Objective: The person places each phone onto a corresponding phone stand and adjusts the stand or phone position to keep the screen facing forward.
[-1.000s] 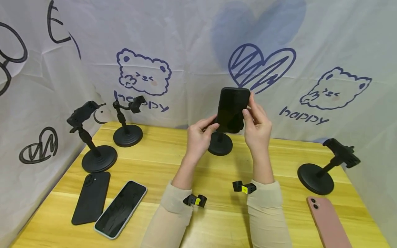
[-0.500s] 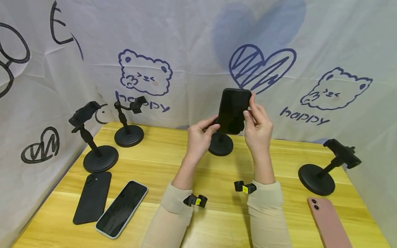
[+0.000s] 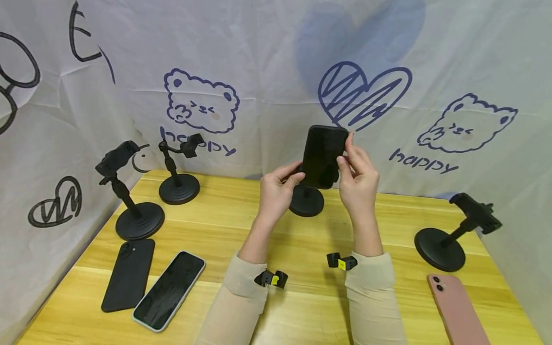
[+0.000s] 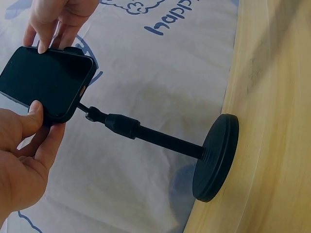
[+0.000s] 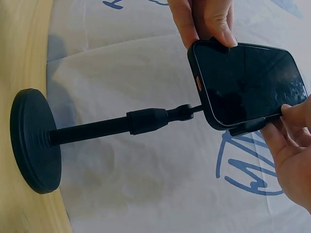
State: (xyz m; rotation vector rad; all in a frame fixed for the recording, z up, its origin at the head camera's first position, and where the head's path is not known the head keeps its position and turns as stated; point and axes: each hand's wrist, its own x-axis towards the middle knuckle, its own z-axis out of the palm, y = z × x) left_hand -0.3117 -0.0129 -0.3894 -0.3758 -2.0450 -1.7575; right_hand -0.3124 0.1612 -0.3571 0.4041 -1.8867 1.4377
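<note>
I have the glossy black rectangular smartphone [image 3: 322,155] up at the head of a black round-based stand [image 4: 163,140], left hand [image 3: 276,191] and right hand [image 3: 359,179] each pinching one long edge between thumb and fingers. I judge this as seating it in the black clamp [image 5: 248,127]; the next move calls for testing that clamp's grip before release.

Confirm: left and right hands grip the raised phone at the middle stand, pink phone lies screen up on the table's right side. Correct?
No: the pink phone lies back up, not screen up; the head view shows its camera lenses on top. The rest holds: left hand and right hand grip the raised phone at the middle stand.
</note>
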